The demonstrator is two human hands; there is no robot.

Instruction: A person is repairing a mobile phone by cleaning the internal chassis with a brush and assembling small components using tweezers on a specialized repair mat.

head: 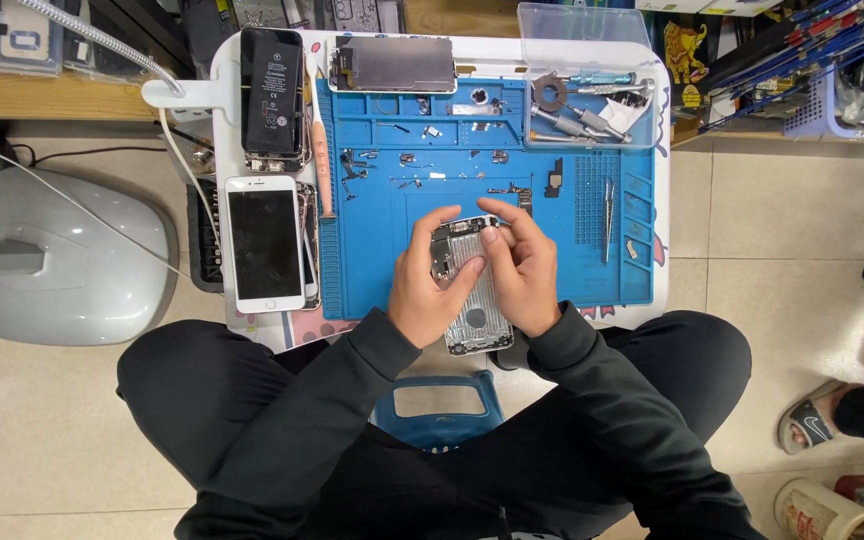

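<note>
We see a silver-grey phone housing (pixel 474 300) | bright blue mat (pixel 372 270) with a fine dotted grid patch on its right | white worktop (pixel 227 70) | white-framed phone (pixel 265 243) with dark screen | black battery (pixel 272 92) | clear box (pixel 592 75) | black sleeves (pixel 352 380) | beige tiled floor (pixel 802 220).

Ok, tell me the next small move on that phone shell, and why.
Probably steady the phone shell with the left hand and work the right hand fingertip at its top end: both hands already hold it there, with tiny parts spread over the blue mat.
</note>
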